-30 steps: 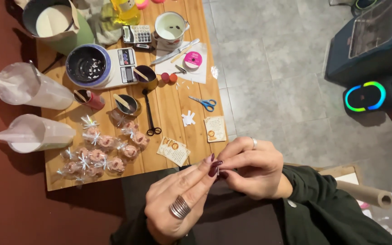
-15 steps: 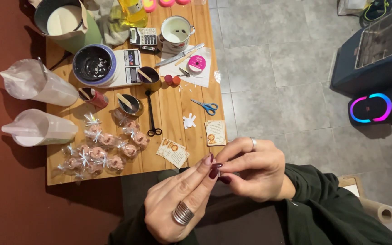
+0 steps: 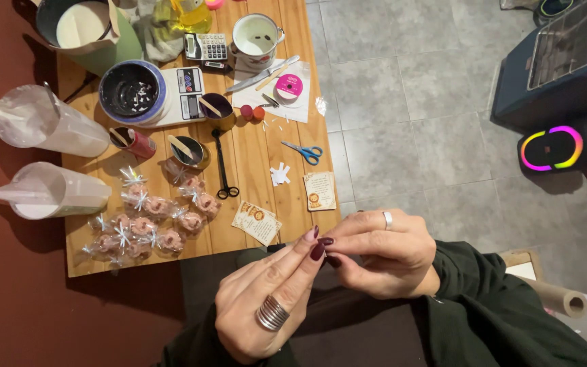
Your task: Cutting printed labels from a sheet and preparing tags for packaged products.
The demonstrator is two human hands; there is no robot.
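My left hand is low in the middle, with a wide silver ring and dark red nails, its fingers stretched up and to the right. My right hand wears a thin ring and a dark green sleeve, and curls in from the right. The fingertips of both hands meet over my lap, just off the front edge of the wooden table. Whatever is pinched between them is too small to see. Nearest on the table lie two printed cards and several small pink treats wrapped in clear film.
The table also holds blue scissors, black tongs, a scale with a dark bowl, a calculator, a white mug, a pink ribbon spool, small cups and two piping bags. A lit speaker stands on the tiled floor.
My hands stay joined at the fingertips, with only small finger movements. The view has shifted slightly, so the table sits a little lower in the picture.
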